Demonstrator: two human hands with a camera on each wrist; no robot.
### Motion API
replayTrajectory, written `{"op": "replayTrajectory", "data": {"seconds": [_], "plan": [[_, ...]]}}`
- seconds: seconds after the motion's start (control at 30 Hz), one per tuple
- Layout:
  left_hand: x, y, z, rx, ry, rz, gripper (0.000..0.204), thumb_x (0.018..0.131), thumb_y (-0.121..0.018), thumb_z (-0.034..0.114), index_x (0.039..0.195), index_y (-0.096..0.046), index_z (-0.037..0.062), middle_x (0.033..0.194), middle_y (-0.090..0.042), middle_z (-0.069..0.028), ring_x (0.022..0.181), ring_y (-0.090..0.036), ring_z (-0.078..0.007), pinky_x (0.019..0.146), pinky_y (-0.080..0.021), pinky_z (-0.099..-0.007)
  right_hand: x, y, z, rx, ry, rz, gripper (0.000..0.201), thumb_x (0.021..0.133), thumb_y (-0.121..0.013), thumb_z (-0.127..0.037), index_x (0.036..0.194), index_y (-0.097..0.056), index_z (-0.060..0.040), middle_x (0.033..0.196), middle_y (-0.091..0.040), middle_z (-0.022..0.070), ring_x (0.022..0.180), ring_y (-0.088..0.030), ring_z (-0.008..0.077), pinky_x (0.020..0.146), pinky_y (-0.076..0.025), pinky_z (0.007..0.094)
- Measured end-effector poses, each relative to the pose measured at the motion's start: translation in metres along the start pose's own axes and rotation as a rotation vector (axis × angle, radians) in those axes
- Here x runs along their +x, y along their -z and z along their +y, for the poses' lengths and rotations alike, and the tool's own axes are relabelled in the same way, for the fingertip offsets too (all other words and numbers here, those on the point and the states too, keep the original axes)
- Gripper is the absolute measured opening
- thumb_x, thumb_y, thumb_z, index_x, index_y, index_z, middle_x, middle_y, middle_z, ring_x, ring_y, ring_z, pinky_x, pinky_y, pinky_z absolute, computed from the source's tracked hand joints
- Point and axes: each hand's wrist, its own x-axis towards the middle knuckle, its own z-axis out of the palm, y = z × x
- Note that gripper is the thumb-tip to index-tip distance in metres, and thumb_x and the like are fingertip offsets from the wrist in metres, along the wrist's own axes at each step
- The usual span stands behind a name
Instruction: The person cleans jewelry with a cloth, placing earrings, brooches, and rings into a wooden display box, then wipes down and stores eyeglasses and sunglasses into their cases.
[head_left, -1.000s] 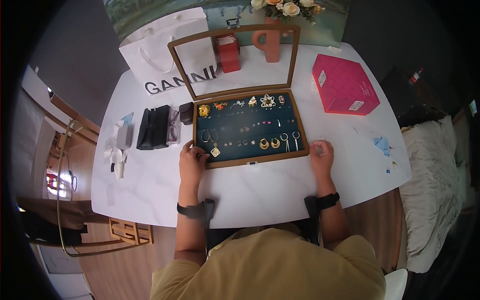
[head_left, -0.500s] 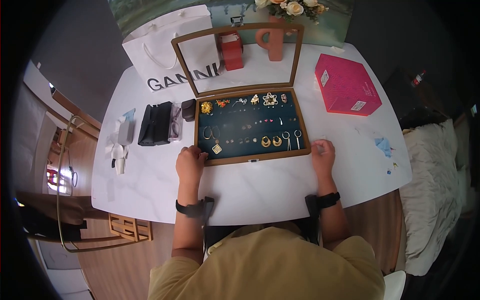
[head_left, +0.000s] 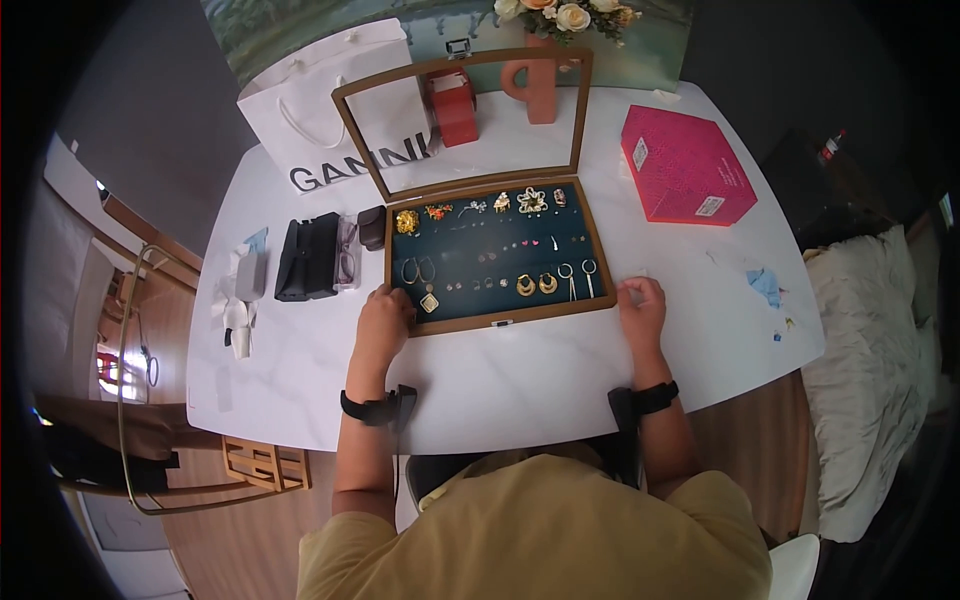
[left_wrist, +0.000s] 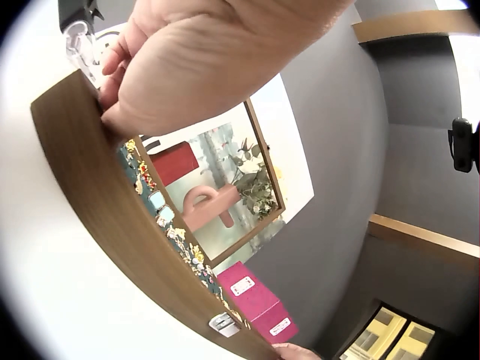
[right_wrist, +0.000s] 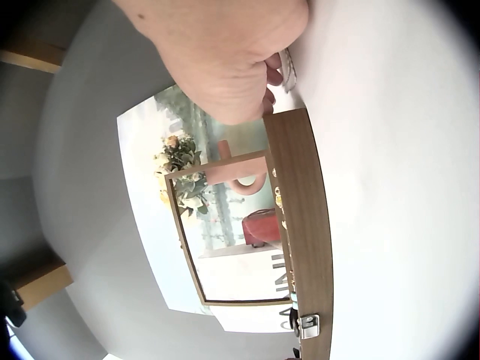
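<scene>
A wooden jewelry display box [head_left: 452, 325] lies on the table with its glass lid [head_left: 575, 120] raised. Its dark lining [head_left: 480, 250] bears rows of earrings and other jewelry, with gold hoop earrings [head_left: 526, 285] and long drop earrings [head_left: 589, 279] near the front. At the front left corner my left hand [head_left: 384, 323] grips the frame, its thumb right at the corner in the left wrist view. Beside the front right corner rests my right hand [head_left: 643, 312], its fingers loosely curled and the fingertips close to the box's end. The metal clasp [right_wrist: 309, 325] sits midway along the front.
A pink box [head_left: 690, 168] stands to the right, with blue scraps [head_left: 763, 287] nearer me. Left of the display are a black case [head_left: 306, 258], glasses [head_left: 347, 258] and a grey box [head_left: 251, 275]. Behind it stand a white paper bag [head_left: 330, 100], a red box [head_left: 456, 110] and a flower vase [head_left: 541, 90].
My left hand has shifted slightly at the box's corner, and its thumb is less visible from above. The right hand stays beside the opposite corner. The head view has swayed a little.
</scene>
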Motion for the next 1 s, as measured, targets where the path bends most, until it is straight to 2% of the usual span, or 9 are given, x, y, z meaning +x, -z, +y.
{"op": "replayTrajectory", "data": {"seconds": [0.03,0.13,0.23,0.33,0.43,0.73,0.83,1.0], "plan": [[0.000,0.000,-0.001,-0.016,-0.049,0.012,0.007,0.077,-0.067,0.003,0.081,-0.061,0.0014,0.084,-0.061,-0.0163,0.079,-0.062,-0.0359,0.071,-0.049,-0.0433,0.000,0.000,-0.001,-0.003,0.006,0.006,0.007,0.076,-0.070,-0.008,0.079,-0.065,-0.0060,0.088,-0.065,0.0086,0.089,-0.060,0.0298,0.084,-0.046,0.0384],[0.009,-0.006,0.003,-0.193,-0.022,0.077,0.013,0.081,-0.065,0.004,0.091,-0.058,0.0012,0.087,-0.061,-0.0171,0.080,-0.061,-0.0370,0.069,-0.049,-0.0422,0.000,0.000,-0.003,-0.001,0.010,0.003,0.007,0.076,-0.070,-0.008,0.079,-0.064,-0.0059,0.088,-0.065,0.0084,0.089,-0.059,0.0299,0.083,-0.046,0.0390],[0.015,-0.013,0.010,-0.258,0.113,0.036,0.020,0.080,-0.069,0.007,0.094,-0.056,0.0017,0.088,-0.061,-0.0165,0.084,-0.061,-0.0377,0.072,-0.050,-0.0435,0.001,0.001,-0.002,0.008,-0.009,-0.010,0.007,0.076,-0.070,-0.008,0.078,-0.064,-0.0062,0.088,-0.065,0.0081,0.089,-0.059,0.0299,0.083,-0.046,0.0396],[0.013,-0.019,0.017,-0.302,0.040,0.071,0.022,0.081,-0.072,0.008,0.096,-0.056,0.0025,0.088,-0.060,-0.0135,0.077,-0.063,-0.0287,0.065,-0.050,-0.0389,-0.001,0.001,-0.003,-0.006,-0.005,-0.002,0.006,0.076,-0.070,-0.007,0.078,-0.064,-0.0066,0.088,-0.065,0.0081,0.090,-0.059,0.0299,0.083,-0.046,0.0399],[0.014,-0.026,0.017,-0.260,-0.001,0.086,0.026,0.078,-0.075,0.008,0.095,-0.056,0.0034,0.086,-0.059,-0.0119,0.075,-0.062,-0.0247,0.064,-0.050,-0.0372,0.000,0.001,-0.004,-0.008,0.004,-0.010,0.006,0.075,-0.070,-0.007,0.078,-0.064,-0.0069,0.088,-0.065,0.0081,0.090,-0.059,0.0302,0.083,-0.046,0.0401],[0.016,-0.046,0.011,-0.263,0.010,0.137,0.015,0.080,-0.066,0.001,0.087,-0.053,0.0012,0.081,-0.060,-0.0142,0.072,-0.061,-0.0314,0.065,-0.049,-0.0377,0.000,0.000,0.000,0.004,0.012,0.001,0.006,0.075,-0.069,-0.008,0.078,-0.065,-0.0068,0.088,-0.065,0.0087,0.090,-0.059,0.0303,0.082,-0.047,0.0400],[0.016,-0.045,0.015,-0.268,-0.010,0.138,0.014,0.081,-0.066,0.001,0.088,-0.053,0.0011,0.080,-0.061,-0.0141,0.071,-0.061,-0.0295,0.065,-0.049,-0.0356,0.000,0.000,-0.002,0.003,0.016,0.003,0.005,0.075,-0.069,-0.007,0.078,-0.065,-0.0066,0.088,-0.065,0.0090,0.089,-0.060,0.0302,0.082,-0.047,0.0399],[0.013,-0.037,0.018,-0.448,0.052,0.189,0.009,0.086,-0.060,-0.002,0.091,-0.053,0.0011,0.080,-0.060,-0.0082,0.069,-0.060,-0.0180,0.064,-0.050,-0.0298,0.000,0.001,-0.002,0.006,0.027,0.019,0.005,0.075,-0.069,-0.007,0.078,-0.065,-0.0062,0.086,-0.065,0.0091,0.087,-0.060,0.0303,0.081,-0.047,0.0396]]}}
